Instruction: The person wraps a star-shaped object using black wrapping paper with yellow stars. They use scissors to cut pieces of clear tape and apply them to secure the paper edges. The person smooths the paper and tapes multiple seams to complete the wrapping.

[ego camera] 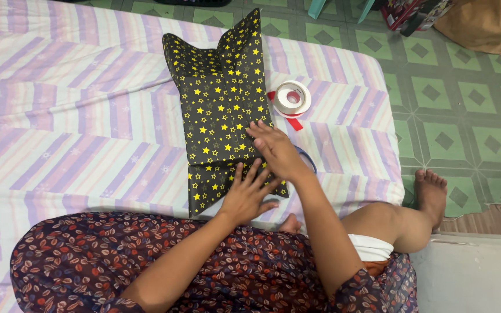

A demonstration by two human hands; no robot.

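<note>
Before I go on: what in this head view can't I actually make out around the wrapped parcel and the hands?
- What is inside the star-patterned wrapping paper: fully covered.
- The blue ring: mostly behind the right hand.
- The near flap's fold: under the left hand.
- The tape roll: its loose end is too small to find.
- Items on the floor at top right: cut by the frame edge.

Even, bright light w/ soft shadows, sharp overall, maybe slight wide-angle bend at edges.
</note>
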